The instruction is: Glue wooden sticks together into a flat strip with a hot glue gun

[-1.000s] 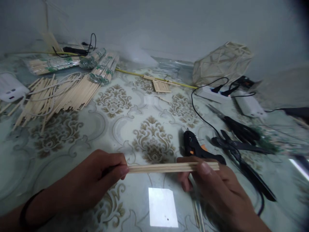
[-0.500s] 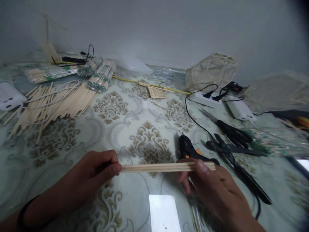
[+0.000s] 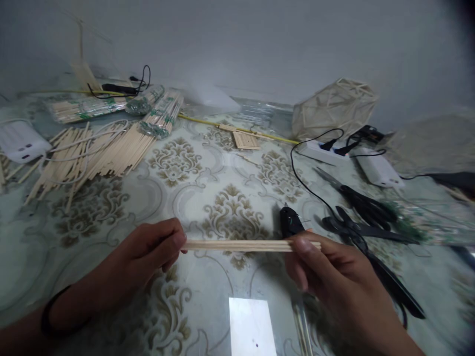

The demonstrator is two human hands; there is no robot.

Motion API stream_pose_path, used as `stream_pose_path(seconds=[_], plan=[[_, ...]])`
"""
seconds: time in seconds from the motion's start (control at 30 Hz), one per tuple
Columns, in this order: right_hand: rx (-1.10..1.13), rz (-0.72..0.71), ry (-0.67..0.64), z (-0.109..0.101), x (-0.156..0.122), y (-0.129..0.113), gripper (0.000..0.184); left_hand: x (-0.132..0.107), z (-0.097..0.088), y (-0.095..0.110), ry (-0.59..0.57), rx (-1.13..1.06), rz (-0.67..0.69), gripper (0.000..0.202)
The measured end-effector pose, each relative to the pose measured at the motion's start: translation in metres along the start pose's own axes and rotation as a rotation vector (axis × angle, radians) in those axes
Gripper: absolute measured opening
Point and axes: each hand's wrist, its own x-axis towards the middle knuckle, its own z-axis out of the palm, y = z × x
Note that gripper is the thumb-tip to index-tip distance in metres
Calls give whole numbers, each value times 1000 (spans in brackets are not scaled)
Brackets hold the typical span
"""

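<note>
A flat bundle of thin wooden sticks [image 3: 241, 245] is held level above the patterned floor, low in the middle of the head view. My left hand [image 3: 148, 252] pinches its left end with closed fingers. The fingers of my right hand [image 3: 326, 272] are closed on its right end, thumb on top. Just behind my right hand lies a black glue gun [image 3: 290, 221] with an orange trigger, its cord running back to a white power strip [image 3: 319, 150].
A heap of loose sticks [image 3: 92, 153] and wrapped stick packs [image 3: 159, 116] lie at the back left beside a white device [image 3: 22, 143]. Black scissors [image 3: 356, 198] and pliers [image 3: 371, 237] lie at the right. A geodesic stick frame [image 3: 334, 106] stands by the wall. A small stick panel [image 3: 245, 140] lies mid-back.
Both hands have lifted the stick bundle slightly and turned it more edge-on. The view has shifted a little; the things on the floor have not moved.
</note>
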Motion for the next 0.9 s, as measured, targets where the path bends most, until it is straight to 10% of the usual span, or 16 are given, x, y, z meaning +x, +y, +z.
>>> stream_pose_path(seconds=[0.9], plan=[[-127,-58,-22,-1,3,-9,58,3,-3,14,181,-236,-27,37]])
